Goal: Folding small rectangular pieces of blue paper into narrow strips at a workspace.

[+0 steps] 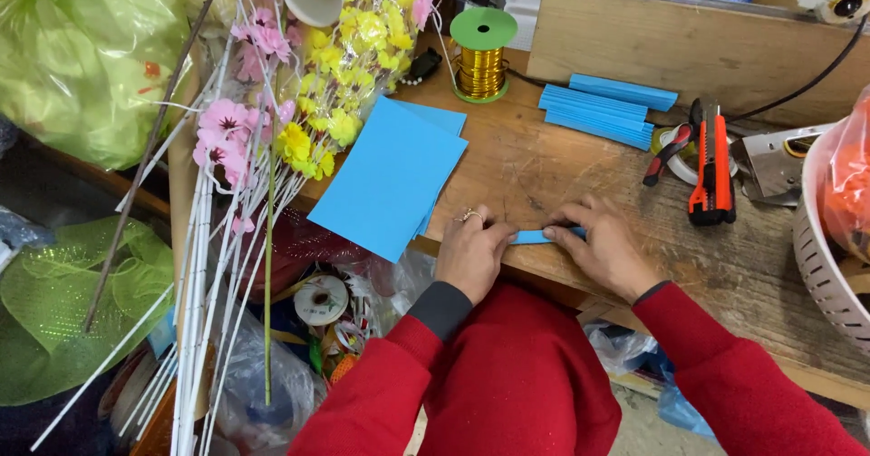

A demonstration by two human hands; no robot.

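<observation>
My left hand (471, 249) and my right hand (605, 249) press a narrow folded strip of blue paper (536, 236) flat against the wooden workbench (725, 266) near its front edge. Fingers of both hands pinch the strip from either end, and only its middle shows between them. A ring sits on a finger of my left hand. Left of my hands lies a small stack of flat blue paper sheets (390, 179). A pile of folded blue strips (603, 111) rests further back on the bench.
A spool of gold wire with a green cap (481, 55) stands at the back. An orange utility knife (712, 161) and red-handled pliers (669, 152) lie to the right, beside a white basket (829, 266). Artificial pink and yellow flowers on white stems (272, 121) lean at left.
</observation>
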